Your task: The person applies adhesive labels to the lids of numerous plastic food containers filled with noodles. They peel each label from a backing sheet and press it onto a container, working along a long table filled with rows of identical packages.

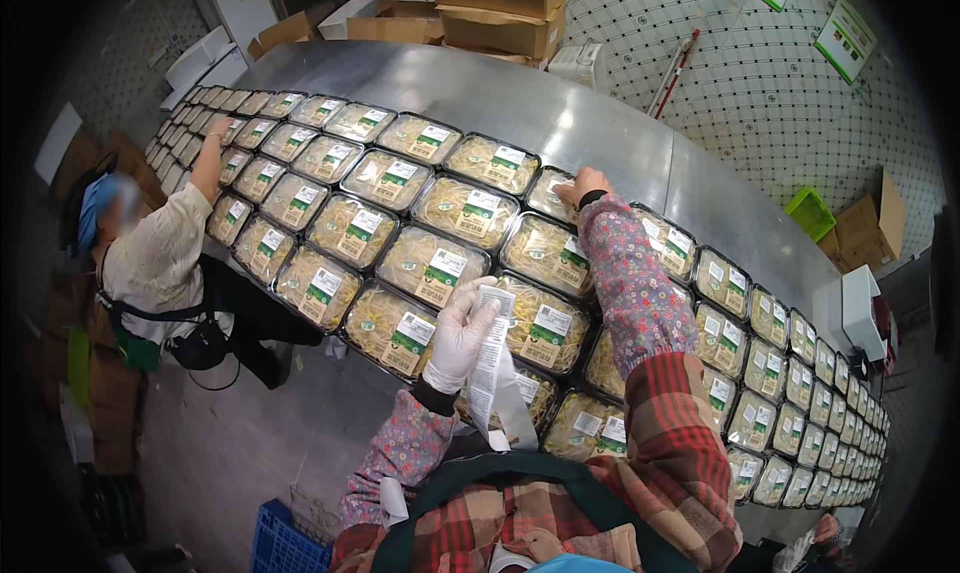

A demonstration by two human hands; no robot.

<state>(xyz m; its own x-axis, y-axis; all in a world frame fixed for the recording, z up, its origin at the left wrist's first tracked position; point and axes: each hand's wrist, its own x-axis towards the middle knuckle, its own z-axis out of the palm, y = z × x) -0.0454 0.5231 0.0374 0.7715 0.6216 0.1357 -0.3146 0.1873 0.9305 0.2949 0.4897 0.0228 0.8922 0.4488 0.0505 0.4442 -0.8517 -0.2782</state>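
My left hand (pixel 464 339), in a white glove, is closed around a strip of printed white labels (pixel 489 370) that hangs down toward my apron. Below and around it lie black trays of pale sprouts under clear film, each with a green-and-white label; one such tray (pixel 390 330) is just left of the glove. My bare right hand (pixel 583 187) reaches to the far row, its fingers drawn together at the film of a sprout tray (pixel 547 195). Whatever is between those fingertips is too small to make out. Some trays to the right carry an extra small white label.
Rows of trays cover much of the long metal table (pixel 610 133). At the left, a person (pixel 160 263) reaches over the far trays. Cardboard boxes (pixel 500 18) stand beyond the table. A blue crate (pixel 287 543) sits on the floor; another person's gloved hand (pixel 795 551) shows lower right.
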